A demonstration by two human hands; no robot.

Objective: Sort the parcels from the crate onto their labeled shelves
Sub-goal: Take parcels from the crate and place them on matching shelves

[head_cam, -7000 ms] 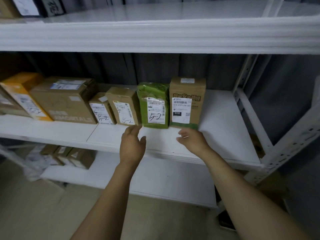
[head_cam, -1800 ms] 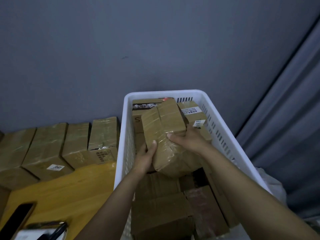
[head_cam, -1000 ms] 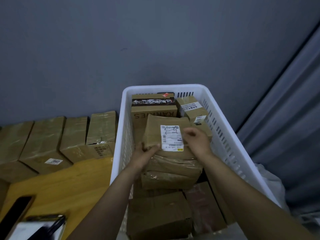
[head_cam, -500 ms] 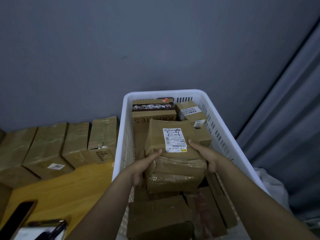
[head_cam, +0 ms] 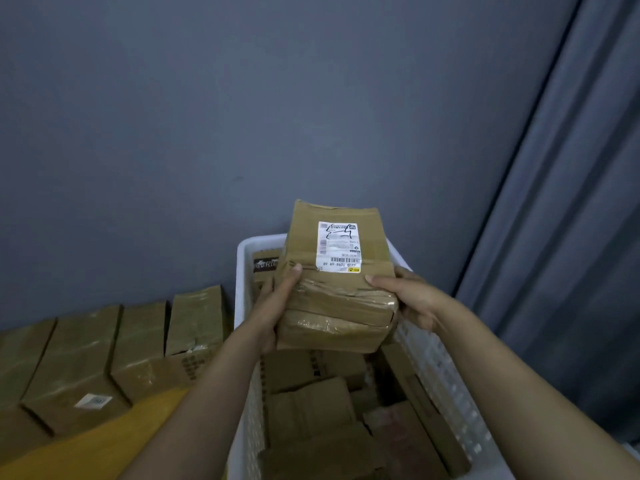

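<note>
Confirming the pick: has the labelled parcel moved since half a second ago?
Yes. The labelled parcel has come up: its top now stands above the white crate's far rim.

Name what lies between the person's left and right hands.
A tape-wrapped brown cardboard parcel with a white label, held by the left hand and right hand, in the head view.

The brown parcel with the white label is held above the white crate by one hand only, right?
Not quite. The head view shows both hands on it: the left hand and the right hand each grip a side of the brown parcel, held above the white crate.
</note>
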